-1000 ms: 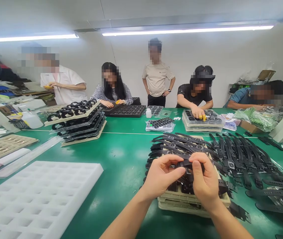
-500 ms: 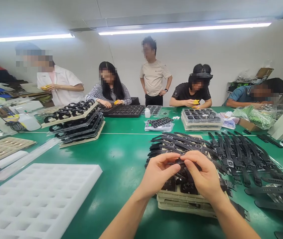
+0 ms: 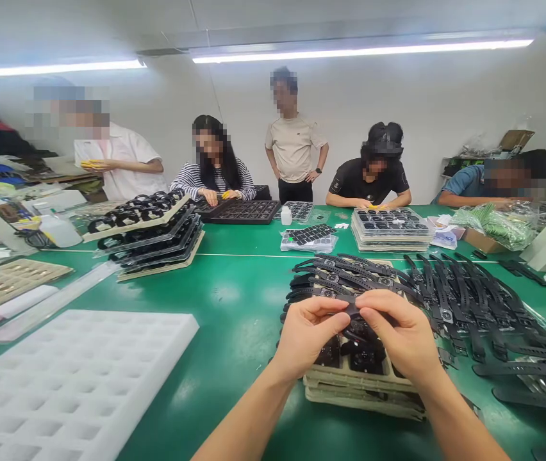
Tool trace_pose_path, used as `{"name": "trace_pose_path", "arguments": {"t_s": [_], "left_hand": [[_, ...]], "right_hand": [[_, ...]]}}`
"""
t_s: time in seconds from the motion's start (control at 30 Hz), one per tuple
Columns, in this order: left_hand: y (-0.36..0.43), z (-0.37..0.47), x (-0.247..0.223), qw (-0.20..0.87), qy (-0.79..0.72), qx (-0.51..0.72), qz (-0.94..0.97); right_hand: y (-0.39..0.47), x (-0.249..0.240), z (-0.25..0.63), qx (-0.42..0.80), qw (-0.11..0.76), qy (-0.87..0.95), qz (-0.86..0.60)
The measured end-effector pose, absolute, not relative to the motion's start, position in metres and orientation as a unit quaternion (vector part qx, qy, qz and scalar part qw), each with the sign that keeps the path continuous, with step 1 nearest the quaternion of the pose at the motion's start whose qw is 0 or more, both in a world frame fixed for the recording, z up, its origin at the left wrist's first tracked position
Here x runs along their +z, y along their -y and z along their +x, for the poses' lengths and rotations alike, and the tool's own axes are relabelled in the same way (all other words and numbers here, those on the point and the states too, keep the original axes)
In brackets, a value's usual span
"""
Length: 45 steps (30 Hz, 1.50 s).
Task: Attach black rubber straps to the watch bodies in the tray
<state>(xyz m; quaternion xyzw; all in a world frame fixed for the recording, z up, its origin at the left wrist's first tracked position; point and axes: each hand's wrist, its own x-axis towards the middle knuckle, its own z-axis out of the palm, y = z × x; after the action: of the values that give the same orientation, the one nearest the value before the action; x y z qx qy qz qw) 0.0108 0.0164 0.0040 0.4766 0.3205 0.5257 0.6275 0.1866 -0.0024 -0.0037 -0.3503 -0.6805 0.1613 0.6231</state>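
Pinched between the fingertips of both hands is a black watch strap (image 3: 351,308), held above a stack of beige trays (image 3: 366,392). My left hand (image 3: 302,336) grips its left side and my right hand (image 3: 405,333) its right side. My fingers hide much of the strap, and whether a watch body hangs on it I cannot tell. Black watches with straps (image 3: 333,266) lie in rows across the back of the top tray. Below my hands, dark square watch bodies (image 3: 366,355) sit in its front pockets.
More strapped watches (image 3: 470,301) cover the table on the right. A white foam tray (image 3: 61,384) lies at the left front. Stacked trays of watches (image 3: 152,240) stand behind it, and another stack (image 3: 391,230) farther back. Several people are across the green table (image 3: 225,301).
My hands have shifted slightly, the right one a little to the right, and more of the strap shows between them. Across the table, the person in black has lowered their hands.
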Motion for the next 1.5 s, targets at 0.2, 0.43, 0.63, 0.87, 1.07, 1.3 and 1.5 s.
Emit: {"name": "trace_pose_path", "arguments": {"t_s": [0.2,0.43,0.63,0.87,1.07,1.3,1.5], "left_hand": [[-0.015,0.014,0.002,0.610,-0.336,0.505,0.509],[-0.014,0.020,-0.007,0.624,-0.284,0.549,0.478],[-0.014,0.016,0.000,0.635,-0.274,0.532,0.489],[-0.013,0.013,0.001,0.597,-0.308,0.521,0.526],[-0.014,0.011,0.000,0.513,-0.266,0.519,0.630],[-0.024,0.006,-0.009,0.425,-0.211,0.505,0.721],[-0.023,0.000,-0.006,-0.073,-0.142,0.473,0.867]], "right_hand": [[0.003,0.002,0.197,0.199,0.562,0.708,-0.378],[0.001,-0.006,0.185,0.213,0.660,0.601,-0.398],[0.001,-0.003,0.189,0.259,0.623,0.648,-0.353],[0.001,-0.010,0.185,0.190,0.621,0.676,-0.349],[0.004,-0.005,0.186,0.270,0.571,0.663,-0.402],[0.008,0.006,0.191,0.397,0.562,0.592,-0.421],[0.008,0.010,0.188,0.443,0.513,0.573,-0.461]]}}
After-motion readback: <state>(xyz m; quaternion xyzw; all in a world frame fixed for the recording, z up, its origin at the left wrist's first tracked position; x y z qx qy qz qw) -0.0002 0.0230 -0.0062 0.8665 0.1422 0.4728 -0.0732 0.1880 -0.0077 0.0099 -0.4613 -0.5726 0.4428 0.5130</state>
